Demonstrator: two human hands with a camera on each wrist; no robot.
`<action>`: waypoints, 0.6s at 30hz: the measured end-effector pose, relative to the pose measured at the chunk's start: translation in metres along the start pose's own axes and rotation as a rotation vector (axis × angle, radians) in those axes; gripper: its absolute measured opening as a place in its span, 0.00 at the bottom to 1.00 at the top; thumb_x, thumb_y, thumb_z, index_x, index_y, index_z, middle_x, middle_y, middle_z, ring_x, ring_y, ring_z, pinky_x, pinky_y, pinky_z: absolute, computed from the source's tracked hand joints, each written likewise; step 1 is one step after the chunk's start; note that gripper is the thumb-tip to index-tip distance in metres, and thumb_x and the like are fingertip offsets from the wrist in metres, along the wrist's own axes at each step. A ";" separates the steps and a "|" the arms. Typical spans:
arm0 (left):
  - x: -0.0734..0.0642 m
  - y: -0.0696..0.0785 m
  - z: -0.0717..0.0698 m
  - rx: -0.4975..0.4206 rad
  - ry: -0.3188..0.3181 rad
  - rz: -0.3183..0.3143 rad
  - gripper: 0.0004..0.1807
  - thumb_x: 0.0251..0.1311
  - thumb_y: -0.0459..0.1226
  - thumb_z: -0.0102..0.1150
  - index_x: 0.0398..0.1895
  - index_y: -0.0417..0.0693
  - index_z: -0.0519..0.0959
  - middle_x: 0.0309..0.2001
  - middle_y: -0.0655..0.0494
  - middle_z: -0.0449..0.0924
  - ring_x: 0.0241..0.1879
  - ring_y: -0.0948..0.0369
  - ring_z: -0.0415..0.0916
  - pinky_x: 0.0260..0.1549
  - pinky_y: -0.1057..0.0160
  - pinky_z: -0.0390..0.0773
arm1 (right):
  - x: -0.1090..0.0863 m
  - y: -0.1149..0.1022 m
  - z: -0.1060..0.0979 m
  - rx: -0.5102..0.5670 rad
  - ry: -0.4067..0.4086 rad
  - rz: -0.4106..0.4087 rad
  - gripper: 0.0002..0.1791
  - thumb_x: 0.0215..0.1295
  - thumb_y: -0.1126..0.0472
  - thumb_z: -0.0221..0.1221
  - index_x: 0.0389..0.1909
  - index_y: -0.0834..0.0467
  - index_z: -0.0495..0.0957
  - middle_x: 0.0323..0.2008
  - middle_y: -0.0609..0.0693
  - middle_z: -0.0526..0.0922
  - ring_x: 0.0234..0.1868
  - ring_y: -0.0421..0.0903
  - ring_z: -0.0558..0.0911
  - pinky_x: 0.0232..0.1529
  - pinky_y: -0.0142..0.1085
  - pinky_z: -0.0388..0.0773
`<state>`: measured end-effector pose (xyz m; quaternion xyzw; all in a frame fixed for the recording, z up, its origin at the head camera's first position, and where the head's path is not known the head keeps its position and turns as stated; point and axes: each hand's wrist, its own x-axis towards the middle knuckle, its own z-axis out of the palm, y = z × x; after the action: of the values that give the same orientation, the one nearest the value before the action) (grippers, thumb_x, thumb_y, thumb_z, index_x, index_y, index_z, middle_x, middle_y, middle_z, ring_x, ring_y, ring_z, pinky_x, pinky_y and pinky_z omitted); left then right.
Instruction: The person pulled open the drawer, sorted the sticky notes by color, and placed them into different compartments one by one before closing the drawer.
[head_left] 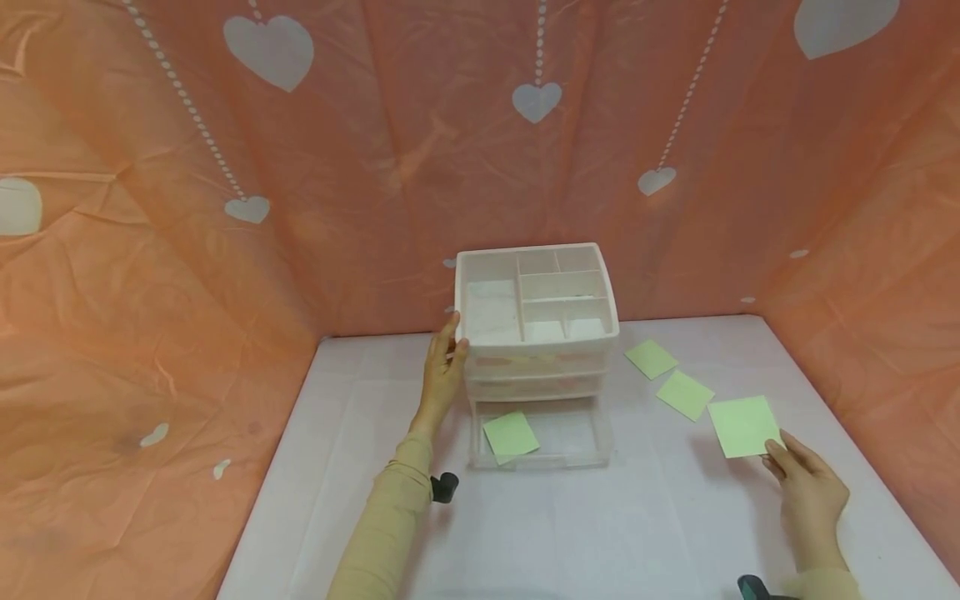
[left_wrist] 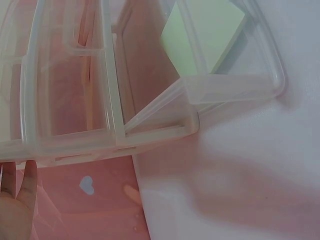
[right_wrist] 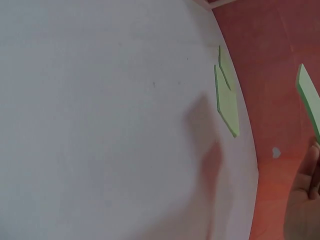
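Observation:
A white plastic drawer organizer [head_left: 536, 343] stands at the back of the table, its bottom drawer [head_left: 570, 433] pulled out. Inside that drawer lies a pale green sticky note pad [head_left: 512, 437], also seen in the left wrist view through the clear plastic. My left hand [head_left: 441, 375] touches the organizer's left side near the top front corner, fingers extended along it; in the left wrist view its fingertips [left_wrist: 27, 180] meet the side. Over the table at the right, my right hand [head_left: 810, 487] pinches another green sticky note pad [head_left: 745, 427] by its corner, thumb on top.
Two more green pads, a farther one [head_left: 651, 359] and a nearer one [head_left: 686, 395], lie on the white tabletop [head_left: 570, 533] right of the organizer. Divided compartments form the organizer's top. An orange curtain [head_left: 420, 167] with hearts encloses the back and sides.

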<state>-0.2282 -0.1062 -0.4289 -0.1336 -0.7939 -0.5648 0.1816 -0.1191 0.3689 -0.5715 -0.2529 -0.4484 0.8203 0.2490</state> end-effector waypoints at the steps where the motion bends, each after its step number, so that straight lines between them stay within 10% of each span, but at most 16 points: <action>1: 0.000 0.000 0.000 0.002 0.000 0.001 0.24 0.67 0.29 0.45 0.66 0.39 0.60 0.47 0.32 0.65 0.44 0.48 0.65 0.50 0.45 0.72 | 0.002 0.004 0.001 -0.007 -0.015 -0.011 0.19 0.45 0.76 0.67 0.41 0.59 0.84 0.30 0.46 0.86 0.25 0.39 0.84 0.29 0.28 0.80; 18: 0.000 0.003 -0.001 -0.012 0.005 -0.002 0.24 0.66 0.28 0.45 0.65 0.38 0.60 0.46 0.30 0.65 0.44 0.46 0.65 0.50 0.42 0.72 | -0.008 0.059 0.063 -0.288 -0.169 -0.055 0.24 0.47 0.63 0.70 0.48 0.61 0.80 0.35 0.44 0.84 0.27 0.36 0.82 0.33 0.25 0.80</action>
<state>-0.2273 -0.1058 -0.4260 -0.1326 -0.7901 -0.5700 0.1820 -0.1640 0.2971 -0.5908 -0.2036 -0.5874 0.7589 0.1941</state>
